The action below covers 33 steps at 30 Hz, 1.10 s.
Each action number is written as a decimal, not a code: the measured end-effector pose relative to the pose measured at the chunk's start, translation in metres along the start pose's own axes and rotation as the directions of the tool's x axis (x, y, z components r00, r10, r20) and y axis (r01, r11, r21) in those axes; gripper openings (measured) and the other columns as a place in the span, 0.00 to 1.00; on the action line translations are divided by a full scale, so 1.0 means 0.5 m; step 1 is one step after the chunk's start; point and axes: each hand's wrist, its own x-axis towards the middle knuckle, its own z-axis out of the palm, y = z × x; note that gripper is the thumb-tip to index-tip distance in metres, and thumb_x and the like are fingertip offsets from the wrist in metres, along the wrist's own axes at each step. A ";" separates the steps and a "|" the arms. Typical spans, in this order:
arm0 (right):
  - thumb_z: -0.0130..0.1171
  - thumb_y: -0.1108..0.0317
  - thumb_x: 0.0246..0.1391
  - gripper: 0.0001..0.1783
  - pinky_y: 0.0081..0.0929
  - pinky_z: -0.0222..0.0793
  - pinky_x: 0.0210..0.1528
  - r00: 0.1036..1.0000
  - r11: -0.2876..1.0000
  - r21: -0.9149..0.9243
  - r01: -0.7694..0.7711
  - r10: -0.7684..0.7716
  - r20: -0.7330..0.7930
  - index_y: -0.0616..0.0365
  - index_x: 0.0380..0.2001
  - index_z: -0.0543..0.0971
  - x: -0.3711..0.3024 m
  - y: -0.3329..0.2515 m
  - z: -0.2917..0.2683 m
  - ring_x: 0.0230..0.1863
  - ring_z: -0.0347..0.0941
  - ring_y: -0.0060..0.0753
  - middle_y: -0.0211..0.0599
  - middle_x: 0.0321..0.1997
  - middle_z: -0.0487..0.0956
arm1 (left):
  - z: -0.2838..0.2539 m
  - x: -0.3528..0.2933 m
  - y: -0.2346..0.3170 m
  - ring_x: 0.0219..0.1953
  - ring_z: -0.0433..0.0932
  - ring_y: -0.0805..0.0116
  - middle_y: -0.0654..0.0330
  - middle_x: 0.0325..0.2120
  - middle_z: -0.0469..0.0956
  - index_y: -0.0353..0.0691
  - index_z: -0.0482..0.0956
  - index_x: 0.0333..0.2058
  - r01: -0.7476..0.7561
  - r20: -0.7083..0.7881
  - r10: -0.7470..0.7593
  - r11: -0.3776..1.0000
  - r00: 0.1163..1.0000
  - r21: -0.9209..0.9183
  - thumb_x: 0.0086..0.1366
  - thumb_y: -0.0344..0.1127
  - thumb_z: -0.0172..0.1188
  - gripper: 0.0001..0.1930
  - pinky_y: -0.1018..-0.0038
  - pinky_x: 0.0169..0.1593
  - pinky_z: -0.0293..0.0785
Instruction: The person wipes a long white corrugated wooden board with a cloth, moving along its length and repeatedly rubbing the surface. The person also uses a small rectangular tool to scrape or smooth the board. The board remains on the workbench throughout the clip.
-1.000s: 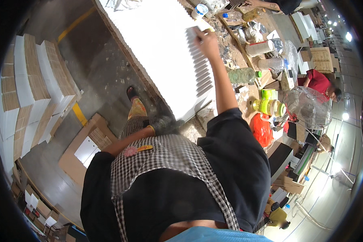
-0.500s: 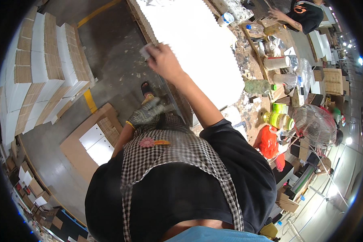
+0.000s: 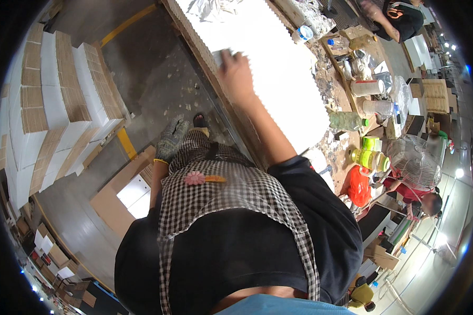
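Observation:
My bare right hand (image 3: pixel 237 76) reaches over the left edge of a tall stack of white boards (image 3: pixel 278 79) with jagged sides. Its fingers are closed around a small grey flat piece (image 3: pixel 217 56), partly hidden and blurred, that I cannot name more exactly. My left hand (image 3: pixel 172 140), in a grey knit work glove with a yellow cuff, hangs low beside my checked apron (image 3: pixel 236 191). Its fingers look stretched out, and nothing shows in them. At the far end of the stack lies a crumpled white cloth (image 3: pixel 213 8).
Tall stacks of white and brown panels (image 3: pixel 63 79) stand at left. Right of the boards, a paint-stained bench (image 3: pixel 326 142) carries several bottles, a white tub (image 3: pixel 302 34) and a red plastic bag (image 3: pixel 359 186). A fan (image 3: pixel 415 163) stands beyond. A co-worker (image 3: pixel 399 21) is at far right.
My right hand has moved from beyond the left edge onto the boards' edge, rightward, with the grey piece. My left hand has swung left, away from my apron.

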 end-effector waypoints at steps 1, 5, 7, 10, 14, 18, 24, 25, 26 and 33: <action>0.66 0.68 0.57 0.30 0.50 0.77 0.52 0.979 0.993 0.119 0.015 -0.038 0.198 0.61 0.63 0.77 -0.005 -0.032 -0.001 0.47 0.76 0.57 0.57 0.45 0.79 | -0.022 0.022 -0.005 0.74 0.64 0.50 0.52 0.73 0.65 0.50 0.71 0.70 -0.068 -0.006 0.069 0.995 0.998 0.078 0.78 0.36 0.53 0.24 0.61 0.76 0.59; 0.66 0.67 0.59 0.30 0.48 0.77 0.56 0.974 0.980 0.174 -0.099 0.059 0.220 0.51 0.66 0.79 0.052 -0.019 -0.027 0.51 0.77 0.55 0.56 0.50 0.80 | -0.077 0.085 -0.054 0.74 0.63 0.50 0.53 0.74 0.64 0.51 0.71 0.71 -0.088 -0.078 0.090 0.996 0.993 0.026 0.77 0.32 0.51 0.25 0.60 0.76 0.60; 0.67 0.66 0.56 0.29 0.53 0.74 0.53 0.951 0.958 -0.050 -0.282 0.286 0.122 0.53 0.63 0.79 0.115 0.040 -0.037 0.51 0.73 0.63 0.60 0.48 0.78 | -0.101 0.112 -0.094 0.74 0.64 0.50 0.54 0.74 0.63 0.51 0.71 0.71 -0.181 -0.114 0.210 0.958 0.971 0.221 0.77 0.31 0.51 0.25 0.60 0.76 0.60; 0.64 0.70 0.57 0.29 0.54 0.74 0.52 0.925 0.934 -0.134 -0.330 0.349 0.151 0.56 0.64 0.76 0.134 0.040 -0.028 0.48 0.73 0.63 0.61 0.47 0.77 | -0.132 0.143 -0.129 0.73 0.64 0.50 0.54 0.74 0.63 0.48 0.70 0.71 -0.168 -0.184 0.171 0.985 0.968 0.032 0.77 0.31 0.51 0.25 0.59 0.76 0.60; 0.67 0.71 0.55 0.30 0.47 0.77 0.51 0.973 0.994 0.060 -0.095 0.080 0.217 0.55 0.63 0.79 0.062 -0.077 0.009 0.45 0.77 0.56 0.55 0.45 0.78 | -0.187 0.181 -0.110 0.73 0.64 0.50 0.52 0.72 0.65 0.42 0.70 0.70 -0.199 -0.169 0.231 0.962 0.958 0.188 0.78 0.37 0.55 0.24 0.58 0.74 0.63; 0.68 0.73 0.54 0.28 0.44 0.78 0.52 0.966 0.993 0.112 0.029 -0.057 0.251 0.46 0.60 0.83 0.050 -0.069 0.006 0.50 0.74 0.51 0.49 0.53 0.77 | -0.230 0.257 -0.039 0.70 0.66 0.48 0.49 0.70 0.68 0.42 0.70 0.68 -0.113 -0.271 0.098 0.993 0.958 -0.044 0.76 0.43 0.59 0.27 0.58 0.72 0.65; 0.59 0.81 0.58 0.29 0.44 0.76 0.53 0.962 0.996 0.046 0.083 -0.092 0.257 0.40 0.59 0.85 0.136 0.163 -0.053 0.51 0.75 0.52 0.48 0.51 0.80 | -0.266 0.355 0.058 0.70 0.66 0.45 0.46 0.68 0.69 0.43 0.72 0.67 -0.204 -0.464 0.292 0.951 0.836 0.232 0.71 0.47 0.65 0.29 0.53 0.72 0.63; 0.59 0.81 0.60 0.28 0.45 0.76 0.53 0.950 0.997 -0.055 -0.059 0.072 0.302 0.42 0.59 0.85 0.148 0.201 -0.060 0.51 0.76 0.53 0.49 0.50 0.80 | -0.271 0.366 0.071 0.70 0.65 0.44 0.46 0.69 0.68 0.44 0.72 0.67 -0.216 -0.490 0.337 0.933 0.804 0.288 0.71 0.46 0.65 0.29 0.52 0.73 0.62; 0.59 0.80 0.61 0.27 0.46 0.75 0.52 0.981 0.989 -0.120 -0.089 0.108 0.160 0.44 0.60 0.84 0.156 0.228 -0.060 0.49 0.75 0.54 0.51 0.49 0.80 | -0.276 0.376 0.083 0.71 0.64 0.43 0.47 0.69 0.67 0.45 0.72 0.67 -0.215 -0.511 0.372 0.916 0.775 0.340 0.71 0.46 0.66 0.30 0.50 0.74 0.60; 0.62 0.75 0.58 0.32 0.52 0.74 0.47 0.989 0.987 -0.105 -0.124 0.132 0.072 0.56 0.67 0.75 0.096 0.013 0.062 0.44 0.72 0.59 0.57 0.42 0.75 | -0.323 0.488 0.177 0.70 0.63 0.40 0.43 0.69 0.66 0.48 0.73 0.68 -0.231 -0.597 0.445 0.886 0.668 0.402 0.69 0.49 0.67 0.31 0.47 0.75 0.57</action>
